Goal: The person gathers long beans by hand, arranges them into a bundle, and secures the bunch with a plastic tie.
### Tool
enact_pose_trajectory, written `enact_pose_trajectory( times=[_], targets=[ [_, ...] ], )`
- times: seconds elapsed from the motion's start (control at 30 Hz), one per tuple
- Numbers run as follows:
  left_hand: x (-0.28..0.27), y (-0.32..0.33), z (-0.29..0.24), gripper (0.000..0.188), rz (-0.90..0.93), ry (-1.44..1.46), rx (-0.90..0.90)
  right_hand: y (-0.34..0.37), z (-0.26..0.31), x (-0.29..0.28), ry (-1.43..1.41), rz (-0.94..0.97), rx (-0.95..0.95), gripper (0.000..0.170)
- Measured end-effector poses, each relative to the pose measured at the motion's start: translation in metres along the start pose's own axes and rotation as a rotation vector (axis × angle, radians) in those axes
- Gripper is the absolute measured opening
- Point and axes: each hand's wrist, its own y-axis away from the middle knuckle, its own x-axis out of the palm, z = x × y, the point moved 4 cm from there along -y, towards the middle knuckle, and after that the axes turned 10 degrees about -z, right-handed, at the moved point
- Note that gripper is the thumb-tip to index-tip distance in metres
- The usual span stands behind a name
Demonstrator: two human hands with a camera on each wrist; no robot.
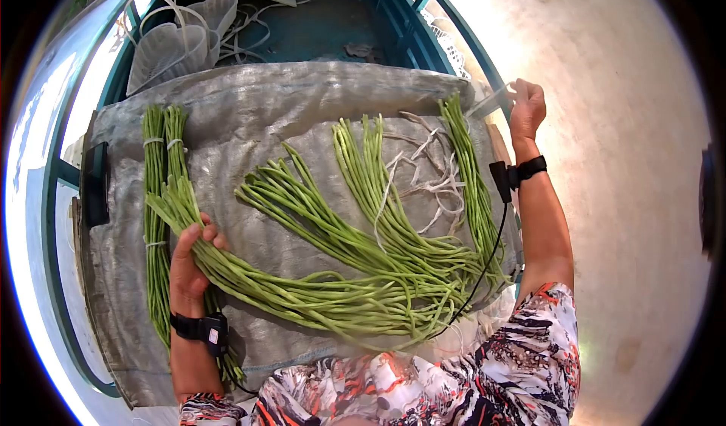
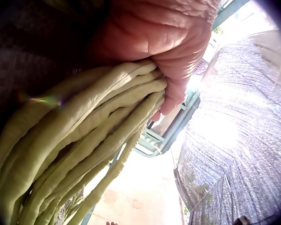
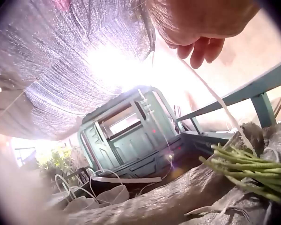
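My left hand grips a loose bunch of long green beans near one end. In the left wrist view the thumb and palm close round the bean stalks. The bunch sweeps right across the grey sheet, its far end overlapping other beans. Out past the sheet's right edge, my raised right hand pinches a pale flat strip. That strip slants down to the top of the rightmost bean bunch. Two loose bean bunches lie between the hands.
Two tied bean bundles lie at left on the grey woven sheet. Pale strips are tangled near the right bunch. Behind, the teal cart bed holds clear plastic baskets. A teal rail runs along the right.
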Motion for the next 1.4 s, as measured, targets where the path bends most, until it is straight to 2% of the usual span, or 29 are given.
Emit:
enact_pose_trajectory(
  times=[0.03, 0.13, 0.23, 0.3, 0.33, 0.43, 0.53, 0.63, 0.73, 0.83, 0.93, 1.03, 1.07, 1.17, 1.2, 1.3, 1.4],
  targets=[
    [0.0, 0.0, 0.0, 0.024, -0.001, 0.001, -0.003, 0.003, 0.017, -0.002, -0.112, 0.017, 0.032, 0.017],
    [0.0, 0.0, -0.001, 0.024, 0.002, -0.006, -0.002, 0.023, 0.064, -0.013, -0.25, 0.08, -0.047, 0.017],
    [-0.003, -0.001, 0.0, 0.023, -0.002, 0.0, -0.001, 0.064, 0.095, -0.017, -0.248, 0.296, -0.019, 0.016],
    [-0.004, -0.002, 0.001, 0.023, 0.003, 0.006, -0.009, 0.095, 0.092, -0.018, -0.147, 0.643, 0.024, 0.015],
    [-0.004, -0.003, 0.001, 0.023, 0.005, 0.01, -0.01, 0.112, 0.084, -0.019, -0.131, 0.915, 0.129, 0.019],
    [-0.004, -0.003, 0.0, 0.023, -0.011, 0.012, -0.008, 0.128, 0.054, -0.042, 0.061, 0.662, -0.122, 0.022],
    [-0.004, -0.004, 0.001, 0.024, -0.003, 0.011, -0.006, 0.132, -0.018, -0.07, 0.779, 0.593, -0.179, 0.026],
    [-0.002, -0.004, 0.0, 0.023, 0.007, 0.013, -0.007, 0.157, -0.072, -0.087, 0.887, 0.592, -0.155, 0.029],
    [-0.004, -0.006, 0.0, 0.023, 0.006, 0.021, -0.018, 0.166, -0.084, -0.088, 0.863, 0.489, -0.251, 0.027],
    [-0.004, -0.006, 0.0, 0.021, 0.009, 0.025, -0.026, 0.158, -0.109, -0.089, 0.641, 0.523, 0.174, 0.022],
    [-0.003, -0.007, -0.001, 0.02, 0.015, 0.018, -0.024, 0.145, -0.179, -0.086, 0.375, 0.562, 0.325, 0.02],
    [-0.002, -0.006, -0.001, 0.02, 0.005, 0.013, -0.027, 0.144, -0.144, -0.09, 0.185, 0.476, 0.493, 0.021],
    [-0.003, -0.007, -0.002, 0.019, 0.043, 0.025, -0.033, 0.137, -0.136, -0.093, 0.345, 0.49, 0.313, 0.018],
    [-0.004, -0.006, -0.001, 0.02, 0.03, 0.061, -0.058, 0.144, -0.076, -0.092, -0.186, 0.584, 0.991, 0.018],
    [-0.008, -0.01, -0.001, 0.02, 0.048, 0.073, -0.071, 0.142, -0.063, -0.089, -0.297, 0.573, 1.094, 0.02],
    [-0.008, -0.01, -0.002, 0.02, 0.07, 0.062, -0.052, 0.133, 0.013, -0.083, -0.518, 0.436, 1.047, 0.022],
    [-0.007, -0.011, 0.0, 0.02, 0.114, 0.09, -0.052, 0.145, 0.089, -0.066, -0.621, 0.448, 0.801, 0.013]
  ],
)
